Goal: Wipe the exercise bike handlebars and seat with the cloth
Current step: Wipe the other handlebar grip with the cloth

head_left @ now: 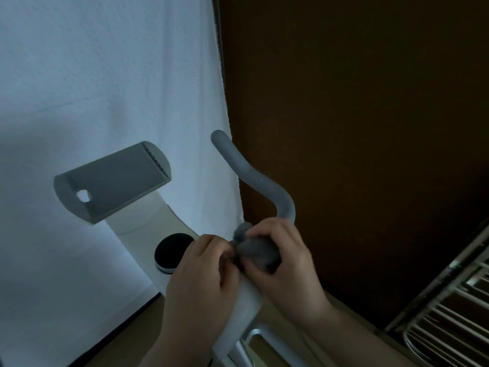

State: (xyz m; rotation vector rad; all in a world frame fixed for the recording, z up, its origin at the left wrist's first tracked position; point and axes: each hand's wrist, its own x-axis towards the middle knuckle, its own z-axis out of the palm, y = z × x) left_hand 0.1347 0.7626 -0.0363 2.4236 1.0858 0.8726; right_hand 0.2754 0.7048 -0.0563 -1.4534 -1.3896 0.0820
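A grey curved handlebar (254,178) of the white exercise bike (169,223) rises up and to the left from the frame's middle. At its lower end a bunched grey cloth (254,247) is pressed against the bar. My right hand (288,263) is wrapped over the cloth from the right. My left hand (203,274) pinches the cloth's left edge, fingers closed on it. The seat is out of view.
A grey tablet holder (113,181) sticks out to the left above a round black knob (172,251). A white curtain (105,75) hangs behind, a dark brown panel (357,128) on the right. A metal wire rack (449,308) stands at the lower right.
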